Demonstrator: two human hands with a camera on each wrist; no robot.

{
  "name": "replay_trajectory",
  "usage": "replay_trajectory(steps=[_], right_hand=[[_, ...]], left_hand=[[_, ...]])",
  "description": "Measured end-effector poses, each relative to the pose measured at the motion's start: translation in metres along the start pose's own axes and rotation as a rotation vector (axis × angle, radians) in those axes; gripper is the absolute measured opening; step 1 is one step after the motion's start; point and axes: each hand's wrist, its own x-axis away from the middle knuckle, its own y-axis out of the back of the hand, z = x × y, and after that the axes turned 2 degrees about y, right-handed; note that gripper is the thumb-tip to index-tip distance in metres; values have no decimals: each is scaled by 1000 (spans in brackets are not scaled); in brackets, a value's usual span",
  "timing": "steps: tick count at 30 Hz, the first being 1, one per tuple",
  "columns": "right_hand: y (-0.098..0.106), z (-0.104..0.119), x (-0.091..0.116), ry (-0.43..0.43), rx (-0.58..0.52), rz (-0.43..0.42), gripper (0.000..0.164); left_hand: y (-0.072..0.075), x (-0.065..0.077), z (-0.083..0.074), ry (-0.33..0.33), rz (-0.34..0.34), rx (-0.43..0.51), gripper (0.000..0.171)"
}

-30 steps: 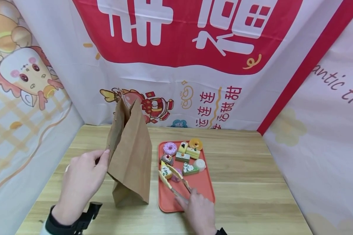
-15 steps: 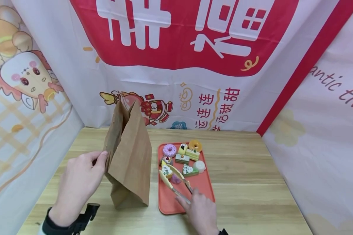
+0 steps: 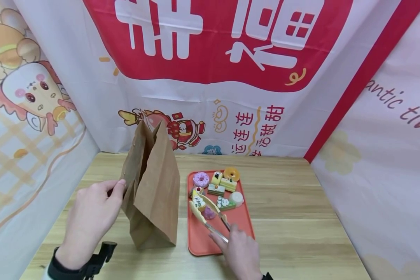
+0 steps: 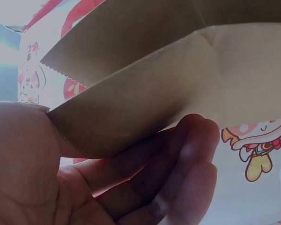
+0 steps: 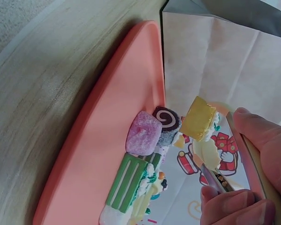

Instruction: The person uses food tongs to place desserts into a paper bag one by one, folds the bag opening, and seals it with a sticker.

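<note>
My left hand [image 3: 94, 216] pinches the near-left rim of a standing brown paper bag [image 3: 157, 186] between thumb and fingers. The bag's mouth gapes, as the left wrist view confirms. In my right hand [image 3: 239, 252] are tongs [image 3: 217, 233] with cream-coloured tips and metal arms. Between those tips sits a yellow toy cake slice [image 5: 198, 118] with white and green topping, seemingly raised slightly above the red tray [image 3: 238, 223]. Close by it in the right wrist view lie a pink-purple piece [image 5: 144, 133] and a swirl cake roll [image 5: 167, 121].
Elsewhere on the tray are a purple donut [image 3: 201, 179], an orange donut [image 3: 231, 174], a green cake slice [image 3: 225, 203], a white round piece [image 3: 236, 198] and several small cakes. The bag stands left of the tray on a wooden table [image 3: 287, 217]. Printed cloth hangs behind.
My left hand has drawn the bag's rim a little leftward, and its mouth is wider. The tongs and cake slice have risen slightly relative to the tray.
</note>
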Motion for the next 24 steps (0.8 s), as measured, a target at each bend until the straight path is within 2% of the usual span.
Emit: replay_trajectory(steps=[7,11,24], right_hand=[[5,-3,-2,14,-27,-31,64],[7,-5,-3,10,-35,-30,67],[16,-7,-8,-80,-42,1,72]], left_hand=[[0,-1,2,-5,-13,10,41],[0,-1,3,2,-19,14,42],[0,-2,1,0,-15,0,42]])
